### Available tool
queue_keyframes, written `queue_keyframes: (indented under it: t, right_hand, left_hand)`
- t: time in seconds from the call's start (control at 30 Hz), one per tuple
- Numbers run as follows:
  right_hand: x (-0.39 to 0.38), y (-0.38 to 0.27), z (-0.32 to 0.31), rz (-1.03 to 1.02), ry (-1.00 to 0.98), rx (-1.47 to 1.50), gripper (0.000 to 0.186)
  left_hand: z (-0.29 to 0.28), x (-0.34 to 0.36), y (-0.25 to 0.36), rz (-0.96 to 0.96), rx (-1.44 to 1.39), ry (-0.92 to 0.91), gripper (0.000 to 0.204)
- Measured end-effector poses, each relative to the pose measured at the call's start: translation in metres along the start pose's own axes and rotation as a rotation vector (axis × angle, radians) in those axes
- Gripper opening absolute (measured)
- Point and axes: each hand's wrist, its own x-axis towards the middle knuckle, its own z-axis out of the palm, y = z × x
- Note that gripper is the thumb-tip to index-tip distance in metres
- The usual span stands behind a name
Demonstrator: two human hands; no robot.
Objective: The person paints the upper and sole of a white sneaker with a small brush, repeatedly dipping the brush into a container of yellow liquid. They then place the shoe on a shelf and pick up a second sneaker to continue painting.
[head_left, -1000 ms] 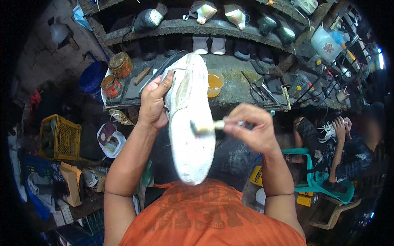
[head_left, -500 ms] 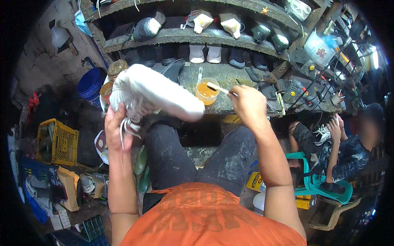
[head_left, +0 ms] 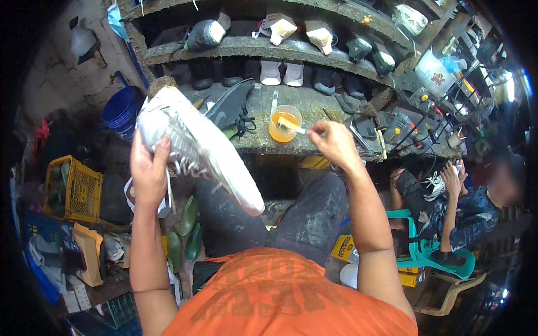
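Observation:
A white lace-up sneaker (head_left: 196, 140) is gripped at the heel end by my left hand (head_left: 148, 176), its thumb over the upper near the laces. Held above my left thigh, it tilts so the toe points down and right and its pale sole faces right. My right hand (head_left: 334, 144) pinches the white handle of a small brush (head_left: 295, 128). The brush's head is inside a clear plastic tub (head_left: 273, 134) of amber liquid that stands near the bench's front edge. The bristles are partly hidden in the tub.
A dark shoe (head_left: 232, 103) lies on the workbench (head_left: 260, 147) left of the tub. Shelves (head_left: 246, 49) of shoes rise behind. Tools and cables crowd the right. At left are a blue bucket (head_left: 119, 112) and yellow crate (head_left: 84, 193). Another person (head_left: 471, 215) sits at right, hands by a sneaker.
The white sneaker has moved left and swung toe-down toward my lap. The brush head has dropped from the tub's rim into it. The other person's hands have come together, off their sneaker.

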Motion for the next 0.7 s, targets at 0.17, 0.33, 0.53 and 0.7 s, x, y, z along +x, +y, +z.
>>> queue_keyframes:
  t: [0.17, 0.33, 0.53, 0.7]
  right_hand:
    - [-0.002, 0.029, 0.012, 0.049, -0.067, 0.179, 0.023]
    - [-0.010, 0.038, 0.014, 0.046, -0.057, 0.492, 0.019]
    - [-0.054, 0.012, -0.035, 0.071, -0.154, 0.961, 0.011]
    - [-0.085, -0.015, -0.058, -0.161, -0.111, 0.930, 0.014]
  left_hand:
    - [0.016, 0.022, -0.013, -0.169, -0.199, -0.129, 0.080]
    - [0.035, 0.034, -0.020, -0.231, -0.287, -0.173, 0.081]
    - [0.060, 0.039, -0.021, -0.326, -0.359, -0.265, 0.066]
    - [0.084, 0.041, -0.012, -0.376, -0.389, -0.361, 0.058]
